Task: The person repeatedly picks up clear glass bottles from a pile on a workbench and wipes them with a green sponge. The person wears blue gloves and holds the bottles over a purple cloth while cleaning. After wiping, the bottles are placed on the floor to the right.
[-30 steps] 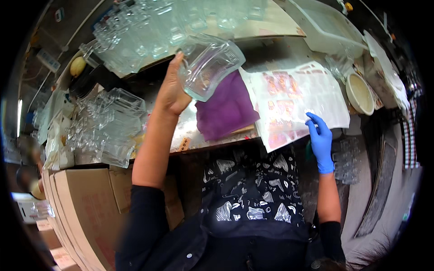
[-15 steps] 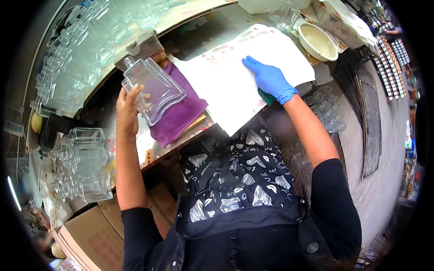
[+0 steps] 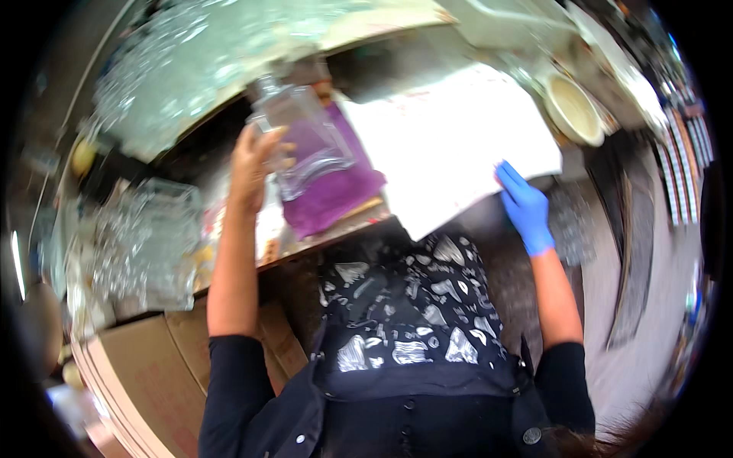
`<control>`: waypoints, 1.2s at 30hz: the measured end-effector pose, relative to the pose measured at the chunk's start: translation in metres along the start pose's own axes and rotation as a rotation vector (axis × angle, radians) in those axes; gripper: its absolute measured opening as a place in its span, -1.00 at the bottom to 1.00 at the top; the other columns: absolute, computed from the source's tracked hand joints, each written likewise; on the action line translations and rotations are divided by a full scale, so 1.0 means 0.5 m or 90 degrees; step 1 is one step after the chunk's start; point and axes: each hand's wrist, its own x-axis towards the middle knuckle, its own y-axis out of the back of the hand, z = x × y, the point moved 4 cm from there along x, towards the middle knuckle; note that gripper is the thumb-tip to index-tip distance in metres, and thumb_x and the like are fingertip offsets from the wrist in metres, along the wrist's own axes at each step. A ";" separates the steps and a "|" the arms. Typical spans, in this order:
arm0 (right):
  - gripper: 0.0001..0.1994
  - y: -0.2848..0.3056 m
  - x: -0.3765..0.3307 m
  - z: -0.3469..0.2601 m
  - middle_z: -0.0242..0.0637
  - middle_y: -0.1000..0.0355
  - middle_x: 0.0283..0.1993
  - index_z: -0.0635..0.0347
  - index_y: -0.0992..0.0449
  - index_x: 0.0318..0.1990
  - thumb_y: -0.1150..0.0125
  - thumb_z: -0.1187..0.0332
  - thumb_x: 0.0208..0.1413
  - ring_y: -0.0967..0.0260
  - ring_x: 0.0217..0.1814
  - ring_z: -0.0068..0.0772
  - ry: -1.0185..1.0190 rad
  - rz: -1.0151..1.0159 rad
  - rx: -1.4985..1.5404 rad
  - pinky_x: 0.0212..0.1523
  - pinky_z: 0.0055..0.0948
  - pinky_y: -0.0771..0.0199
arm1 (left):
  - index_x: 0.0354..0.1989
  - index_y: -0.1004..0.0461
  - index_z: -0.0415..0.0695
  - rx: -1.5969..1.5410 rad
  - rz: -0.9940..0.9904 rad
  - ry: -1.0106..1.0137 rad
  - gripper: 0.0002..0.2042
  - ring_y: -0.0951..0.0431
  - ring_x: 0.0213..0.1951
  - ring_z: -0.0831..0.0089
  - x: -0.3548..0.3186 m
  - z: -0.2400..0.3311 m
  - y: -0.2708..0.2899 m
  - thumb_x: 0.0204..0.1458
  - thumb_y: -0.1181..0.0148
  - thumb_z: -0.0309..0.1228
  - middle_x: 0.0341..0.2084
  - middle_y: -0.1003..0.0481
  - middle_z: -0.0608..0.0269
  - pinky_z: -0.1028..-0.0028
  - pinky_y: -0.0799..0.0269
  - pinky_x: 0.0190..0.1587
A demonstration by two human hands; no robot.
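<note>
My left hand [image 3: 256, 164] grips a clear, flat-sided glass bottle [image 3: 314, 137] by its left side. The bottle is tilted, its neck toward the far left, over a folded purple cloth [image 3: 324, 206]. White sheets of paper [image 3: 458, 137] lie to the right of the cloth, with faint reddish marks at the far edge. At their near right edge is my right hand [image 3: 527, 210], in a blue glove. Its fingers point up-left and are pressed together, with a tiny pale reddish bit at the tips. Blur hides what that bit is.
Many clear glass bottles [image 3: 172, 84] crowd the far left shelf, and more [image 3: 145, 244] stand at the near left. A cream bowl [image 3: 574, 111] sits beyond the paper. Cardboard boxes [image 3: 145, 366] are at the lower left, dark boards [image 3: 635, 252] at the right.
My right hand has slid from the middle of the paper to its near right edge, its fingers drawn together. My left hand keeps the bottle over the cloth. The whole view has shifted.
</note>
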 end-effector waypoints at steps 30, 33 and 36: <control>-0.74 0.014 0.448 -0.380 -0.35 -0.51 -0.36 0.24 -0.59 -0.14 -0.15 0.23 0.20 -0.43 -0.38 -0.64 -0.077 -0.142 0.720 -0.35 -0.67 -0.43 | 0.21 -0.20 -0.09 -0.058 0.040 0.068 -0.46 -0.48 -0.15 0.45 -0.007 -0.002 -0.036 0.11 -0.14 -0.11 -0.04 -0.42 0.21 0.44 -0.39 -0.14; -0.76 -0.001 0.472 -0.441 -0.19 -0.54 -0.05 0.07 -0.57 -0.06 -0.22 0.42 0.10 -0.55 -0.11 -0.32 0.341 0.038 0.451 -0.11 -0.50 -0.56 | 0.22 -0.18 -0.10 -0.060 0.023 0.088 -0.44 -0.47 -0.10 0.43 -0.010 0.006 -0.038 0.12 -0.13 -0.12 -0.02 -0.42 0.19 0.44 -0.41 -0.12; -0.58 -0.039 0.427 -0.457 -0.32 -0.46 0.10 -0.04 -0.48 0.09 -0.20 0.48 0.03 -0.50 -0.50 -0.29 0.401 -0.032 0.175 -0.49 -0.45 -0.50 | 0.23 -0.17 -0.12 -0.087 -0.009 0.108 -0.44 -0.45 -0.03 0.41 -0.003 0.010 -0.027 0.13 -0.11 -0.11 -0.01 -0.41 0.19 0.44 -0.43 -0.08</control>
